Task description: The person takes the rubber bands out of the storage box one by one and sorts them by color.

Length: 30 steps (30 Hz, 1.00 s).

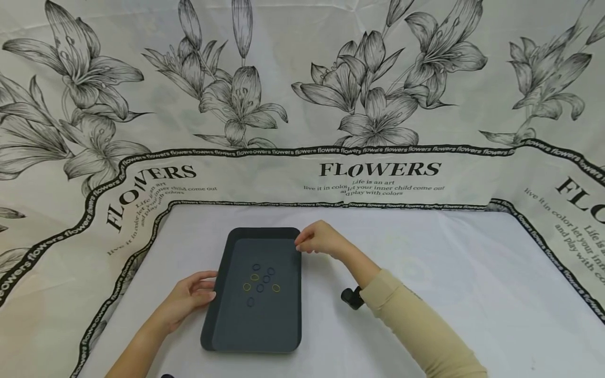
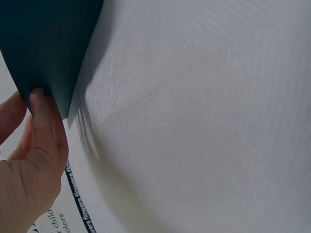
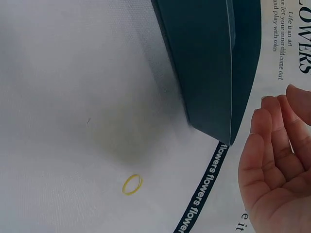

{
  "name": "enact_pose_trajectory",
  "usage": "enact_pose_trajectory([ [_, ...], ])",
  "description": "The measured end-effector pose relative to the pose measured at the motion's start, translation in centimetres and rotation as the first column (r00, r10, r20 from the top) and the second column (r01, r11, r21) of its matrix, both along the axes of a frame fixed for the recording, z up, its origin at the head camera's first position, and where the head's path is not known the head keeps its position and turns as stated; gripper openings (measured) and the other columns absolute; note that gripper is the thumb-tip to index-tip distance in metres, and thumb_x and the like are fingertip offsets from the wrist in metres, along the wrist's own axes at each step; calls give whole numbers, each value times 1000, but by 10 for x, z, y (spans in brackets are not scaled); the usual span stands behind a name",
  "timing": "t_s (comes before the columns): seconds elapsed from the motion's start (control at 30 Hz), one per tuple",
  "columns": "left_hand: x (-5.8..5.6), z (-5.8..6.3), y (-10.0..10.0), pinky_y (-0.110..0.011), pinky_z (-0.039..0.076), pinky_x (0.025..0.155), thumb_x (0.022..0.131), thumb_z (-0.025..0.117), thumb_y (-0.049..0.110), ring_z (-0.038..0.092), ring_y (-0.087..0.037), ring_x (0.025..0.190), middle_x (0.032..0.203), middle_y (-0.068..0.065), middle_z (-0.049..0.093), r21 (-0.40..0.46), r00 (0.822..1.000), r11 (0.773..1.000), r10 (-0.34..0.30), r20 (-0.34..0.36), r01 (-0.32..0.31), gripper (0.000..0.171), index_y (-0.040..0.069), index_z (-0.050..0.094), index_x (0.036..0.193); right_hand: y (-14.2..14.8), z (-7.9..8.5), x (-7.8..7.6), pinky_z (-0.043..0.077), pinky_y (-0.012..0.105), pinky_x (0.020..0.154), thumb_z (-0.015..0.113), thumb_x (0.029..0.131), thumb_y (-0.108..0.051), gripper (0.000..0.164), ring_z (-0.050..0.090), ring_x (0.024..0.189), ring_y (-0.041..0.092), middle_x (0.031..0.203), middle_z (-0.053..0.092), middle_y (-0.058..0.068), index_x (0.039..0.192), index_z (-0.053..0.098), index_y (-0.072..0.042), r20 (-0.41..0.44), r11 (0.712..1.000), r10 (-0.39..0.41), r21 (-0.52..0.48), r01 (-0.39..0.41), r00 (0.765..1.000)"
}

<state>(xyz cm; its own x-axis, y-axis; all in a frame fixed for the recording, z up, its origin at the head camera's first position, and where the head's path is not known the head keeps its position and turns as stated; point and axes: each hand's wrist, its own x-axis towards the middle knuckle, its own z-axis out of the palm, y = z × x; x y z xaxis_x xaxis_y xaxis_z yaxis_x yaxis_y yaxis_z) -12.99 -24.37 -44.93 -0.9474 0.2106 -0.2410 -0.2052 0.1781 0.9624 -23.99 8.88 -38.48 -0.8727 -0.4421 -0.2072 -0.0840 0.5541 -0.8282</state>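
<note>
A dark blue-grey rectangular tray [image 1: 255, 328] rests on the white cloth. Several thin purple-blue rings [image 1: 260, 288] and three yellow rings [image 1: 276, 288] lie scattered on its floor. My left hand [image 1: 186, 299] holds the tray's left edge, thumb at the rim and fingertips [image 2: 41, 99] against the outer wall. By the tray's far right corner is my right hand [image 1: 323, 240], its fingers extended and slightly bent, thumb near the fingertips; nothing shows between them. Another yellow ring [image 3: 132, 184] lies on the cloth outside the tray in the right wrist view.
White cloth [image 1: 425, 273] covers the table, edged by a black band of lettering [image 1: 302, 205]. Behind it hangs flower-printed fabric [image 1: 378, 94]. A small black device [image 1: 352, 298] sits at the right wrist, beside the beige sleeve [image 1: 416, 325].
</note>
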Motion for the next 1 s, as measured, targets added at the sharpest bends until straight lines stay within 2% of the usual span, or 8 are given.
enact_pose_trajectory([
  [0.37,1,-1,-3,-28,50,80,87,62,5,57,-19,100,122,-26,50,10,1000,1000,-1,16,0,61,-8,32,138,-24,-8,6,50,28,66,70,78,-3,14,59,70,11,80,68,3,92,71,2,-23,996,77,-33,-78,997],
  [0.57,2,-3,-4,-28,50,80,87,62,3,58,-19,99,121,-25,50,19,1000,1000,1,22,-1,60,-8,32,138,-34,-15,8,50,26,66,70,79,-3,16,59,71,11,81,68,4,94,70,3,24,992,108,-61,-106,994],
  [0.8,1,-2,-4,-28,50,80,87,62,4,59,-19,99,121,-24,52,16,1000,1000,1,27,-2,59,-7,33,138,-44,-22,11,50,26,69,71,78,1,15,61,71,11,79,68,6,92,69,6,22,980,189,-72,-187,982],
  [1.0,-1,-1,-3,-28,50,80,87,62,5,58,-19,101,122,-24,51,14,1000,1000,1,21,-1,59,-7,34,138,-52,-22,13,49,24,67,72,76,2,13,60,68,9,77,68,6,89,70,4,21,970,234,-66,-233,972],
])
